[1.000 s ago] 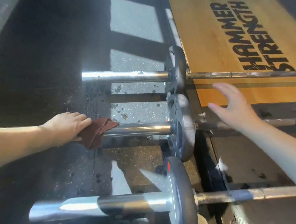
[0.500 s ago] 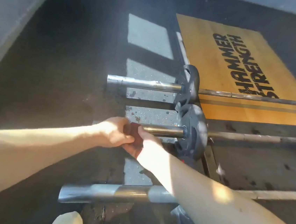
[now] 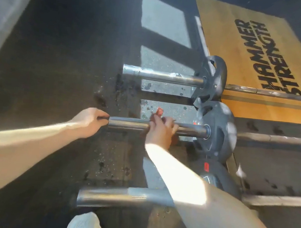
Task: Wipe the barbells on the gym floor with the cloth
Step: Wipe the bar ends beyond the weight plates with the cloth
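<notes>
Outstretched left hand [image 3: 89,120] grips barbell [image 3: 189,130] end; right hand [image 3: 160,131] clamps cloth [image 3: 159,112] on it.

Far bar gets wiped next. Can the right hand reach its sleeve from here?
Probably yes: the right hand holds the cloth on the middle bar, and only open floor lies between it and the far bar's sleeve.
</notes>
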